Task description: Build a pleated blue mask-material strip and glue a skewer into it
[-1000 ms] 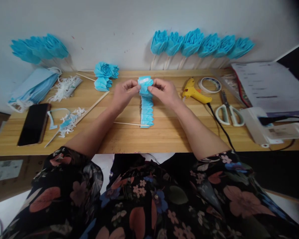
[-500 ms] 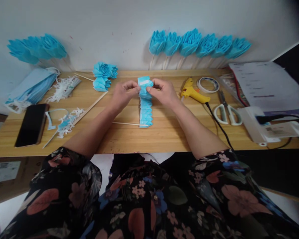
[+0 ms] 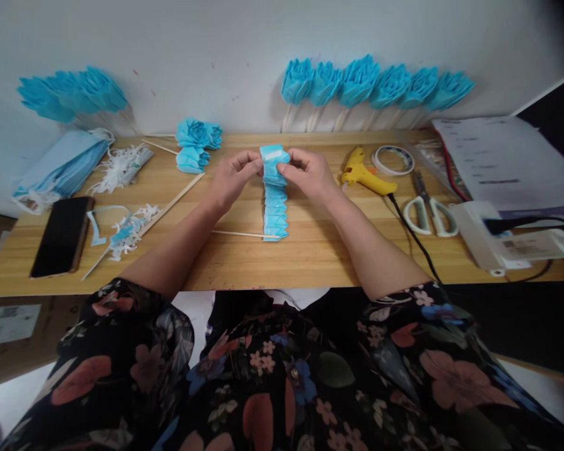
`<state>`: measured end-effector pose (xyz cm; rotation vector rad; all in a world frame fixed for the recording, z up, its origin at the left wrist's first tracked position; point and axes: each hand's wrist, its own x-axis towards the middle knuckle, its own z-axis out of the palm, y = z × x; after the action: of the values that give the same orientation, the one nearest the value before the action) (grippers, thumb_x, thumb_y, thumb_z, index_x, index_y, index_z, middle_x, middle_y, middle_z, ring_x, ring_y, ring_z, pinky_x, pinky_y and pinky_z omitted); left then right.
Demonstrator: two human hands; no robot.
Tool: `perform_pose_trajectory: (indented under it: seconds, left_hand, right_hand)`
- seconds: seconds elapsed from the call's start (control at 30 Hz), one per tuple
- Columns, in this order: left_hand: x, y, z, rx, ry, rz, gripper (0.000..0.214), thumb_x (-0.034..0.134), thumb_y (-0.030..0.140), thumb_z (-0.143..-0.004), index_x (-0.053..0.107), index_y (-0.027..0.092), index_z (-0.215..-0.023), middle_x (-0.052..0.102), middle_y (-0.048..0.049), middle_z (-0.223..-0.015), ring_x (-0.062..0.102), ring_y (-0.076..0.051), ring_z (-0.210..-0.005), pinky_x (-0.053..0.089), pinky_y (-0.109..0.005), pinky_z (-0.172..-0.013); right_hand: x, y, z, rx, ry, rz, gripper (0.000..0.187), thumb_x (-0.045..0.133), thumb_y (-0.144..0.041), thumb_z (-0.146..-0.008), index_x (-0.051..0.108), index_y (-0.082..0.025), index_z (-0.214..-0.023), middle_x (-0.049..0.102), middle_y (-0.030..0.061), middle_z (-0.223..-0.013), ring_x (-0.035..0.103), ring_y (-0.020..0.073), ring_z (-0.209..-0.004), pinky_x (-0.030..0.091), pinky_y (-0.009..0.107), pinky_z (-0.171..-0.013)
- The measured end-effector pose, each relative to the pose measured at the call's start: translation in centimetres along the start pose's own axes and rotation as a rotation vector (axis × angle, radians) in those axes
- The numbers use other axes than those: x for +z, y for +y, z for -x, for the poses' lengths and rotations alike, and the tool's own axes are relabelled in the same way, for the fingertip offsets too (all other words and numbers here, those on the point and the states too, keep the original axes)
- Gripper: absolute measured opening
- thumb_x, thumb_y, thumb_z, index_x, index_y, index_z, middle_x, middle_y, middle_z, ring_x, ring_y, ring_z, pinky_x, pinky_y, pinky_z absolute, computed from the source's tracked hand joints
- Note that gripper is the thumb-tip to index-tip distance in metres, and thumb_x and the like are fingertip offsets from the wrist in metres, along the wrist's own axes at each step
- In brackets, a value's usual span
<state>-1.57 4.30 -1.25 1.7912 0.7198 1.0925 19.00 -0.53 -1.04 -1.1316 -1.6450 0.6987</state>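
Note:
A blue pleated strip (image 3: 275, 203) lies lengthwise on the wooden table, with a pale patch near its far end. My left hand (image 3: 237, 177) pinches the left edge of that far end between thumb and fingers. On the opposite edge, my right hand (image 3: 310, 174) grips the same strip, its thumb pressed on top of a fold. Across the near end of the strip rests the tip of a thin wooden stick (image 3: 244, 234), which points out to the left. Several small blue flowers (image 3: 192, 141) on sticks lie beyond my left hand.
To the right are a yellow glue gun (image 3: 366, 175), a tape roll (image 3: 393, 160), scissors (image 3: 427, 210) and a white power strip (image 3: 479, 235). Leftward are a phone (image 3: 61, 237), face masks (image 3: 63, 166) and cut scraps (image 3: 131, 232). Blue flowers (image 3: 357, 81) on sticks lean against the wall.
Both hands stay at the strip's far end with almost the same grip. The right thumb has shifted very slightly to the right.

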Motion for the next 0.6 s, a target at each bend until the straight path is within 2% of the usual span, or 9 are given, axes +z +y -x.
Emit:
perform_pose_trajectory:
  seconds: [0.1, 0.3, 0.47, 0.6]
  left_hand:
    - [-0.1, 0.4, 0.0, 0.008, -0.012, -0.014, 0.037, 0.071, 0.054, -0.094, 0.068, 0.021, -0.079, 0.071, -0.0015, -0.083, 0.068, -0.017, -0.086, 0.055, -0.033, -0.087]
    - [-0.1, 0.0, -0.3, 0.016, 0.077, -0.009, 0.035, 0.074, 0.055, -0.091, 0.071, 0.021, -0.096, 0.077, -0.0035, -0.097, 0.071, -0.019, -0.1, 0.054, -0.035, -0.097]
    - [-0.2, -0.7, -0.3, -0.009, 0.083, -0.018, 0.035, 0.074, 0.055, -0.091, 0.072, 0.02, -0.099, 0.078, -0.0043, -0.096, 0.073, -0.02, -0.098, 0.055, -0.034, -0.096]
    - [-0.3, -1.5, -0.8, -0.017, 0.105, -0.021, 0.031, 0.073, 0.05, -0.093, 0.072, 0.019, -0.099, 0.077, -0.0033, -0.09, 0.073, -0.018, -0.09, 0.056, -0.032, -0.09]
  right_hand:
    - [-0.1, 0.1, -0.1, 0.018, 0.019, -0.003, 0.036, 0.072, -0.054, -0.088, 0.06, -0.022, -0.077, 0.05, -0.0018, -0.072, 0.047, 0.0153, -0.074, 0.041, 0.031, -0.068]
    - [-0.7, 0.7, -0.5, 0.033, 0.189, -0.068, 0.047, 0.065, -0.071, -0.091, 0.06, -0.025, -0.084, 0.057, 0.0005, -0.08, 0.057, 0.0191, -0.085, 0.051, 0.036, -0.078]
    - [-1.2, 0.8, -0.8, 0.024, 0.264, -0.143, 0.05, 0.064, -0.077, -0.089, 0.059, -0.027, -0.087, 0.063, 0.0027, -0.087, 0.061, 0.0205, -0.09, 0.056, 0.039, -0.088]
    - [-1.3, 1.4, -1.0, 0.043, 0.303, -0.119, 0.052, 0.057, -0.081, -0.091, 0.062, -0.029, -0.093, 0.065, 0.0032, -0.093, 0.064, 0.0221, -0.097, 0.056, 0.038, -0.084]
